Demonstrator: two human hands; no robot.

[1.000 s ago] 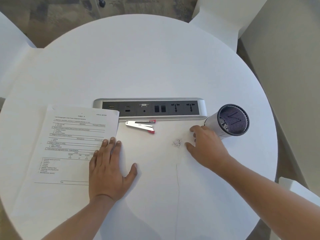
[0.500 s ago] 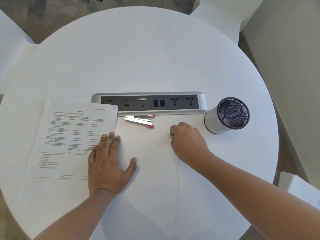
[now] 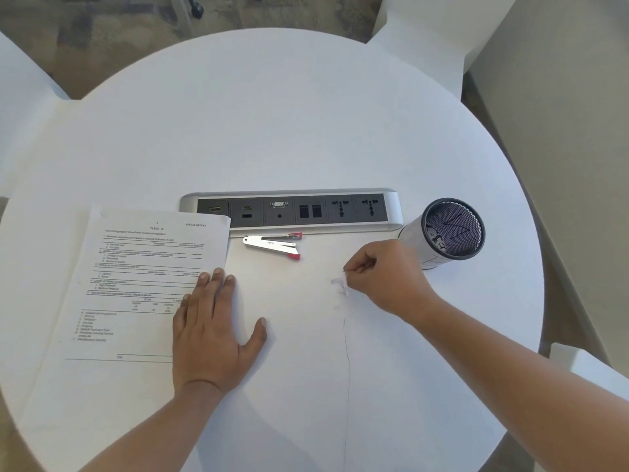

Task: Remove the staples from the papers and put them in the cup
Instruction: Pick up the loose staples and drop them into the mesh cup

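The stack of white printed papers [image 3: 143, 284] lies flat on the round white table [image 3: 306, 124], at abt 9 o'clock from the middle. No staple shows on the top sheet, so the pulling-out part looks mostly done, tho I can't see the other sheets. The left hand [image 3: 212, 327] lies flat w/ fingers spread a bit, tips on the papers' right edge. The silver staple remover w/ red tips [image 3: 272, 245] sits alone at 12 o'clock of that hand, touched by no one. A little pile of loose silver staples [image 3: 340, 284] lies on the table. The right hand [image 3: 384, 277] is curled, fingertips pinching at that pile. The black mesh cup w/ white wrap [image 3: 449, 229] is tipped toward us at 2 o'clock of the right hand & has some bits inside already. Left to do, I think: get the rest of the pile into the cup.
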